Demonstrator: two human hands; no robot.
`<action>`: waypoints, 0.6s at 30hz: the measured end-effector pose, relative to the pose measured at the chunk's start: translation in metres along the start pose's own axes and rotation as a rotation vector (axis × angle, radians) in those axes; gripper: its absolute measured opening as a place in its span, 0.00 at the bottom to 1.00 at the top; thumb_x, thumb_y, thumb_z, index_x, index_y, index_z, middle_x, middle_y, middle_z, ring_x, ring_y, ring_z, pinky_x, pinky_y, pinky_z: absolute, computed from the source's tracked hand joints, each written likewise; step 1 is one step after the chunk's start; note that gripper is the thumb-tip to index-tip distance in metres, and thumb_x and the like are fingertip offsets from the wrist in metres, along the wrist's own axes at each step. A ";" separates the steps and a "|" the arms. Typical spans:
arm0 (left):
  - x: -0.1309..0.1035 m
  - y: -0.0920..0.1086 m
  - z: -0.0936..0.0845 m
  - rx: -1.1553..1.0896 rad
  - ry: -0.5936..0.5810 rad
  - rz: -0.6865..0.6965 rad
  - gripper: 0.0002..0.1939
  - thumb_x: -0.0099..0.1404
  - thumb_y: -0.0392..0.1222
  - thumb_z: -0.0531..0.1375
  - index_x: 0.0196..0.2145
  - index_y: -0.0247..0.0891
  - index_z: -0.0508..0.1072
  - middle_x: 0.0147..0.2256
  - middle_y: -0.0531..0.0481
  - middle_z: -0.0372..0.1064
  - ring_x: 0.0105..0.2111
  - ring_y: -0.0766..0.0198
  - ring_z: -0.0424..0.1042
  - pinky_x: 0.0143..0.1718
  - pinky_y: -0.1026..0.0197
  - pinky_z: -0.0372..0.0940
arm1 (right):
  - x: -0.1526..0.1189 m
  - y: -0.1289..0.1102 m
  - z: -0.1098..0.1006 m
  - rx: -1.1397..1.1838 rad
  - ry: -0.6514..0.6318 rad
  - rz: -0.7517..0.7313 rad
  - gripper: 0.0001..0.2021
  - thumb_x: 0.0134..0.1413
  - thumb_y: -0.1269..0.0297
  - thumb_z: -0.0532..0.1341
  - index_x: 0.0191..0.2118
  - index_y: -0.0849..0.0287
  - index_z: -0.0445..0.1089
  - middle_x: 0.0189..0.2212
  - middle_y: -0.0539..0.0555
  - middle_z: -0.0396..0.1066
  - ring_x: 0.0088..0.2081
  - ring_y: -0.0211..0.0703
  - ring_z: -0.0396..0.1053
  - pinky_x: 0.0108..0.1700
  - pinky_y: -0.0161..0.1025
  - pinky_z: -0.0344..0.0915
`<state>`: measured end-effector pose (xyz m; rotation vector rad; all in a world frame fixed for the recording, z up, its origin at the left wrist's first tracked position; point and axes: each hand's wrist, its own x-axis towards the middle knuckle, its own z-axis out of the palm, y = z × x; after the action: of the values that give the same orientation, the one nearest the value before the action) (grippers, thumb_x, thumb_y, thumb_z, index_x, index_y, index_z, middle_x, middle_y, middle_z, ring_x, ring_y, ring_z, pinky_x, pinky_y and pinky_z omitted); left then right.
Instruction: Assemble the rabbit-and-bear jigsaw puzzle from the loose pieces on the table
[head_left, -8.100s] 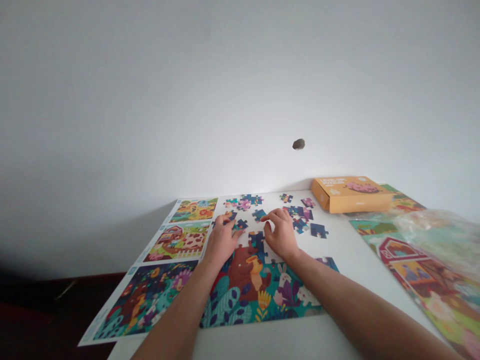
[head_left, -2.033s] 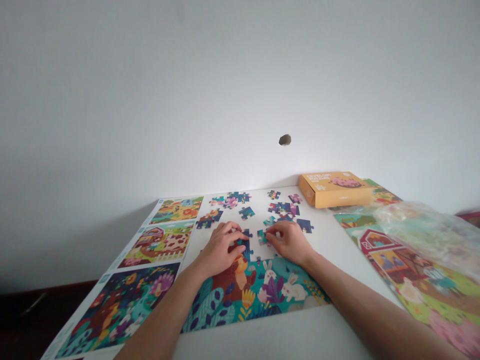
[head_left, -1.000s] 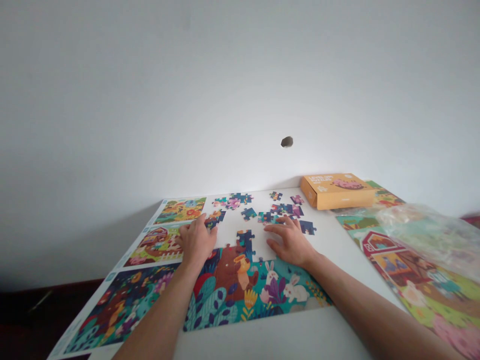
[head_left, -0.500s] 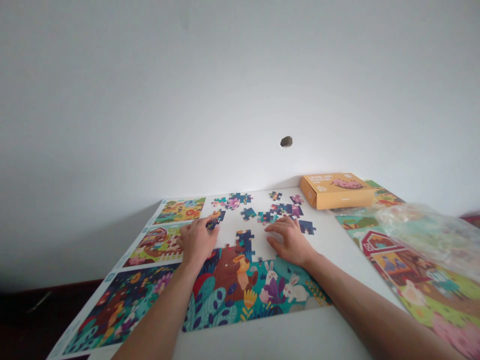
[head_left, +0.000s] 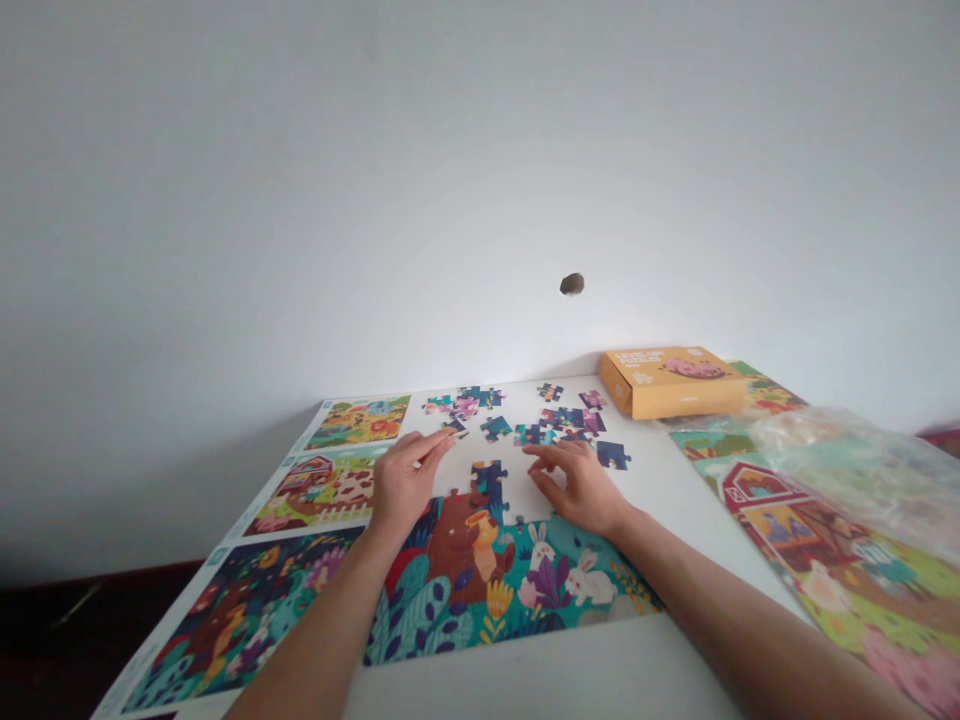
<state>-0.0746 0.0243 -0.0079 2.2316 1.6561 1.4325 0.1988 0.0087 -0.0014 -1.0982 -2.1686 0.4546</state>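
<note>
My left hand [head_left: 409, 478] is closed in a pinch on a dark jigsaw piece [head_left: 456, 428], which looks tilted, one edge toward me. My right hand [head_left: 579, 485] hovers or rests just beyond the joined puzzle, fingers apart and holding nothing, close to a teal jigsaw piece [head_left: 531, 435]. Below both hands lies the partly joined puzzle [head_left: 480, 570] with a brown bear, white rabbits and teal leaves. A dark blue column of pieces [head_left: 490, 483] sticks up from its top edge. Beyond the hands lie several loose pieces, among them a blue-green piece [head_left: 496, 428].
A picture sheet [head_left: 247, 610] with three printed scenes lies along the left. At the back right stands a yellow puzzle box [head_left: 675, 385]. Clear plastic wrap [head_left: 847, 470] covers part of a farm picture [head_left: 817, 560]. The wall behind has a hole [head_left: 572, 284].
My left hand has drawn its fingers together and tilted the dark piece, moving it slightly right. The index finger of my right hand has stretched out a little to the left.
</note>
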 end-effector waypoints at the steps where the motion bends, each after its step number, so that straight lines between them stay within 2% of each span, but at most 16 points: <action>1: -0.001 0.005 0.001 -0.103 -0.070 0.058 0.12 0.67 0.45 0.58 0.43 0.42 0.79 0.31 0.49 0.73 0.32 0.62 0.70 0.36 0.60 0.67 | 0.000 -0.002 -0.001 0.036 -0.030 -0.025 0.21 0.59 0.67 0.56 0.58 0.53 0.62 0.39 0.51 0.77 0.39 0.43 0.70 0.50 0.46 0.60; 4: -0.004 0.020 0.006 -0.313 -0.290 0.250 0.10 0.65 0.40 0.60 0.42 0.43 0.79 0.33 0.49 0.76 0.36 0.61 0.71 0.41 0.59 0.68 | -0.001 -0.007 -0.002 0.117 -0.112 -0.099 0.29 0.58 0.67 0.57 0.64 0.54 0.53 0.45 0.53 0.75 0.40 0.43 0.71 0.49 0.44 0.63; 6: -0.006 0.027 0.008 -0.365 -0.374 0.262 0.10 0.64 0.39 0.61 0.43 0.43 0.79 0.35 0.48 0.76 0.39 0.60 0.71 0.43 0.58 0.68 | -0.001 -0.008 -0.002 0.121 -0.112 -0.108 0.28 0.58 0.66 0.58 0.64 0.54 0.55 0.48 0.54 0.73 0.41 0.44 0.70 0.48 0.43 0.64; 11: -0.008 0.031 0.005 -0.351 -0.426 0.102 0.12 0.61 0.40 0.64 0.44 0.42 0.78 0.38 0.47 0.73 0.42 0.61 0.70 0.45 0.59 0.67 | 0.001 -0.006 -0.002 0.119 -0.056 -0.089 0.21 0.59 0.66 0.56 0.59 0.54 0.63 0.48 0.54 0.73 0.43 0.45 0.69 0.49 0.44 0.65; 18: -0.008 0.029 0.003 -0.325 -0.417 0.079 0.12 0.62 0.43 0.63 0.44 0.41 0.77 0.39 0.46 0.70 0.43 0.60 0.70 0.48 0.57 0.65 | 0.000 -0.008 -0.004 0.148 -0.073 -0.104 0.25 0.56 0.72 0.56 0.60 0.54 0.62 0.48 0.55 0.72 0.46 0.45 0.68 0.50 0.43 0.66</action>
<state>-0.0515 0.0069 -0.0003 2.2271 1.1318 1.0555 0.1971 0.0039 0.0061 -0.8971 -2.2037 0.6056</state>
